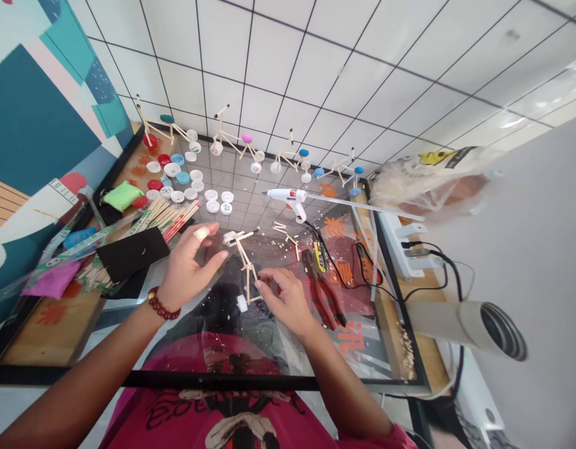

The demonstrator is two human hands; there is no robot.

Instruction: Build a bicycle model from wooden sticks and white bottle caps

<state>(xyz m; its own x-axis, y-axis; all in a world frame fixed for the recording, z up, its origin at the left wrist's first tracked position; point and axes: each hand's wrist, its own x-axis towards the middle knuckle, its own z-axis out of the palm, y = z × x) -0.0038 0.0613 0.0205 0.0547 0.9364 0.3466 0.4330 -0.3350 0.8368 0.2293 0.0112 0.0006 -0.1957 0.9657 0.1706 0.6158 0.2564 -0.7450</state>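
A small wooden-stick model (244,262) with white bottle caps at its ends is on the glass tabletop in front of me. One of its sticks has a dark tip. My right hand (288,299) pinches the model's right side between thumb and forefinger. To the left of the model is my left hand (189,265), its thumb and fingers apart, holding nothing. A pale wrap (201,233) circles one of its fingers. A white glue gun (288,201) lies beyond the model, with its cord running right.
Red-handled pliers (322,290) lie right of my right hand. Several similar stick models (231,136) line the tiled wall. Loose bottle caps (197,185), wooden sticks (156,215) and a black sheet (133,254) occupy the left. A power strip (400,244) is at the right edge.
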